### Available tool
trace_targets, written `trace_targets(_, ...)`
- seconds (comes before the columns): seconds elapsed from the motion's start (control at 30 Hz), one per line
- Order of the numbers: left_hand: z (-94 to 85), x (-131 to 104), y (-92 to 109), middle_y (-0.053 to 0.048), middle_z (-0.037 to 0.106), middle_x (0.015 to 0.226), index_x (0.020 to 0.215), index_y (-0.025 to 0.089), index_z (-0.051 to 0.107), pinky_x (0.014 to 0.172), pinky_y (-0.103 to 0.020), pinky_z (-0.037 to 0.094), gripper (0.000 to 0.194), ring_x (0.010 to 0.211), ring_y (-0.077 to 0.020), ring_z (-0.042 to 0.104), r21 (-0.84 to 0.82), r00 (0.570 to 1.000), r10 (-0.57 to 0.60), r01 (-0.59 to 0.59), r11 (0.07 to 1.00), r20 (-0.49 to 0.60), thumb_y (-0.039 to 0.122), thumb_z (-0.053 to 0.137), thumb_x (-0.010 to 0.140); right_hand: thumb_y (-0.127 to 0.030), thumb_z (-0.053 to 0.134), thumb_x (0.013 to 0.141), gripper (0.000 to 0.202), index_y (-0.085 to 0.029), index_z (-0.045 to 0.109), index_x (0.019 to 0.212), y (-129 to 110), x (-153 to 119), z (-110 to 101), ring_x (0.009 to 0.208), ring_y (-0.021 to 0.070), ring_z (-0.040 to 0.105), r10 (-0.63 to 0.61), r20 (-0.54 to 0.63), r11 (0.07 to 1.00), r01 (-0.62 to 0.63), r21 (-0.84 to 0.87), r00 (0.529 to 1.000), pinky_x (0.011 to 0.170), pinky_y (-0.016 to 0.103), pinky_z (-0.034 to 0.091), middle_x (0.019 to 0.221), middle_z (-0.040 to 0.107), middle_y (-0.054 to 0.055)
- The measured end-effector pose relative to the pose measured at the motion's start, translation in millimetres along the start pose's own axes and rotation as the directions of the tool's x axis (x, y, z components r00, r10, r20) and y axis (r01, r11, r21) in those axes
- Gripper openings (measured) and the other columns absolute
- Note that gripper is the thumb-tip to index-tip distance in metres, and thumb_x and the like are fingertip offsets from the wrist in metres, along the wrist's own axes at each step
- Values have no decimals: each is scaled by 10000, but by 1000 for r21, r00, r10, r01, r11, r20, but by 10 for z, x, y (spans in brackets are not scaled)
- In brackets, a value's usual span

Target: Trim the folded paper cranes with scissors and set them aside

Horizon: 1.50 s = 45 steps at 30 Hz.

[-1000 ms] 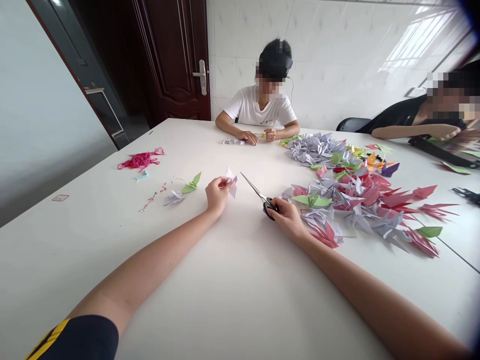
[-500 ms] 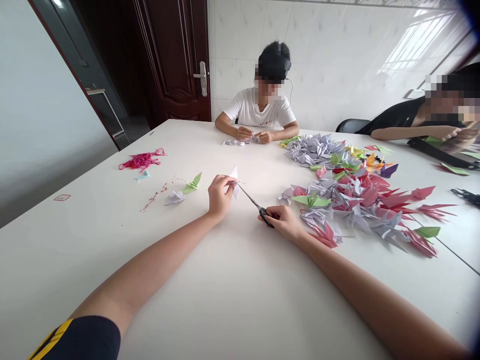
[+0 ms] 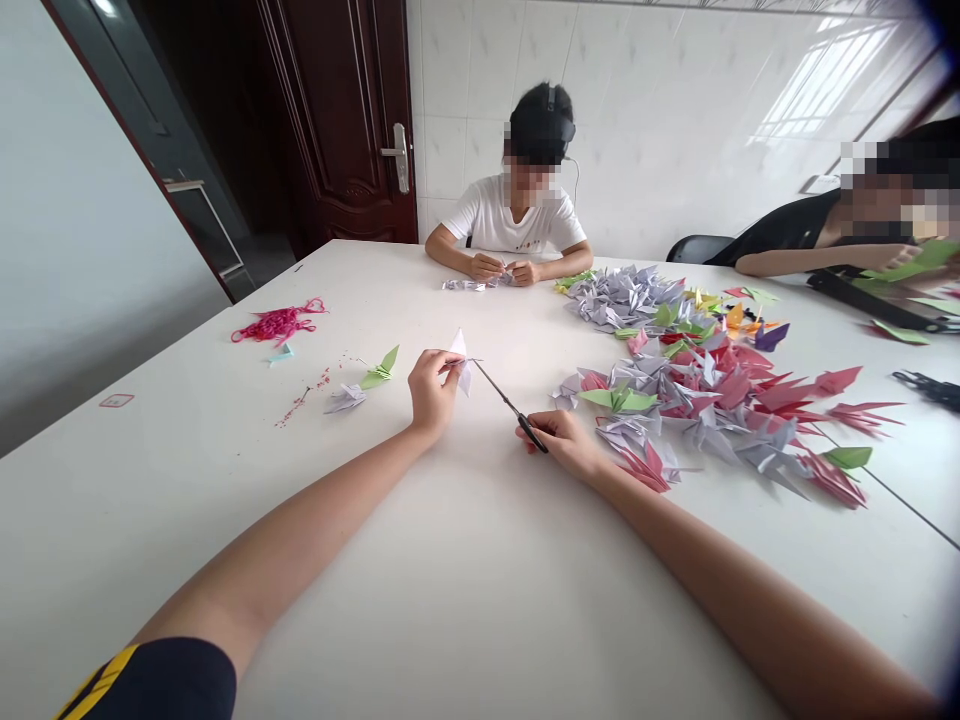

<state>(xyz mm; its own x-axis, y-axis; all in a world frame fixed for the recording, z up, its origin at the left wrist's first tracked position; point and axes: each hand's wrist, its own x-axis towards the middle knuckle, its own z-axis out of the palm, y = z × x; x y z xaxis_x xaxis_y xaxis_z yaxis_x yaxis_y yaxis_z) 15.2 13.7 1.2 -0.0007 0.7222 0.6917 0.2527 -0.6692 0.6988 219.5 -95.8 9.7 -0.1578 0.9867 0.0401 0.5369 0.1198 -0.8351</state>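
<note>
Between its fingertips my left hand (image 3: 435, 390) pinches a pale folded paper crane (image 3: 463, 374), raised over the white table (image 3: 420, 620). My right hand (image 3: 561, 440) is wrapped round the black handles of a pair of scissors (image 3: 514, 408). The blades point up and to the left, their tips beside the crane; whether they touch it is too small to tell. Left of my left hand lie a green crane (image 3: 380, 370) and a pale crane (image 3: 346, 399), near scattered tiny red bits (image 3: 294, 404).
A large heap of paper cranes (image 3: 697, 380) covers the table on the right. Pink string (image 3: 276, 324) and a small light-blue item (image 3: 282, 354) lie at the left. A person in white (image 3: 525, 220) sits opposite; another person (image 3: 795, 235) leans in at the far right.
The view has shifted slightly. The scissors have turned a little, and their blades look closer together. My left hand still holds the crane. The person at the right now holds up green paper.
</note>
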Motion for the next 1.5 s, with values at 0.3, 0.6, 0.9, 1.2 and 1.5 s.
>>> trace_targets(0.3, 21, -26, 48, -57, 652, 974, 950, 211, 700, 783, -273, 539, 126, 897, -157, 637, 25, 998, -14, 13, 1000, 65, 243, 580, 928, -428, 542, 892, 291, -224, 586, 689, 116, 28, 60, 737, 187, 520, -155, -271, 976, 106, -190, 950, 634, 309, 391, 889, 597, 49)
trace_targets(0.6, 22, 3, 7, -51, 650, 951, 904, 191, 677, 678, -244, 502, 105, 772, -133, 619, 53, 992, -123, 120, 991, 38, 270, 607, 911, -405, 573, 895, 232, -218, 702, 853, 148, -14, 113, 752, 200, 550, -161, -333, 874, -23, -485, 929, 596, 325, 399, 1026, 540, 82)
trace_targets(0.9, 43, 10, -46, -47, 650, 939, 920, 187, 703, 728, -264, 527, 80, 780, -135, 624, 53, 983, -125, 119, 991, 133, 198, 633, 882, -281, 593, 853, 138, -222, 695, 924, 200, 16, 102, 794, 213, 625, -100, -395, 877, -106, -468, 913, 676, 310, 431, 973, 699, 44)
trace_targets(1.2, 37, 22, -28, -46, 646, 914, 887, 179, 725, 729, -282, 531, 120, 741, -134, 619, 16, 966, -173, 173, 985, 189, 267, 643, 877, -244, 593, 792, 249, -265, 664, 1030, 172, 11, 74, 823, 239, 644, -41, -524, 910, -185, -372, 851, 692, 325, 428, 1032, 747, 24)
trace_targets(1.5, 40, 36, -66, -44, 663, 887, 841, 182, 720, 712, -281, 529, 102, 715, -135, 610, 18, 957, -208, 208, 978, 205, 263, 658, 842, -258, 595, 740, 228, -258, 684, 949, 169, 30, 24, 855, 247, 629, 33, -580, 928, -240, -284, 814, 651, 314, 398, 999, 749, 29)
